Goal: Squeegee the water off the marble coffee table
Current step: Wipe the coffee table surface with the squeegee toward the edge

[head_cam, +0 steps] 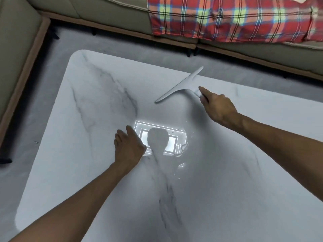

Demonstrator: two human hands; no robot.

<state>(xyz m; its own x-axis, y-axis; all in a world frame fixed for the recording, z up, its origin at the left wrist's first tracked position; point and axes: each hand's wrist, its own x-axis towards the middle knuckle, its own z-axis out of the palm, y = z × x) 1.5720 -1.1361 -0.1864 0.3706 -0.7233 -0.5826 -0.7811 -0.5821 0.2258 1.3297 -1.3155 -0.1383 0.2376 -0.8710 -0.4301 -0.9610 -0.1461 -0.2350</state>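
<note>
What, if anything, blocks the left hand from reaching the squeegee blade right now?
Probably nothing, so yes, it looks reachable. Only bare marble table lies between the left hand and the squeegee blade. The right hand grips the handle off to the right, out of that path.

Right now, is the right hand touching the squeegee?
Touching. The head view shows the right hand gripping the squeegee by its handle, index finger extended.
</note>
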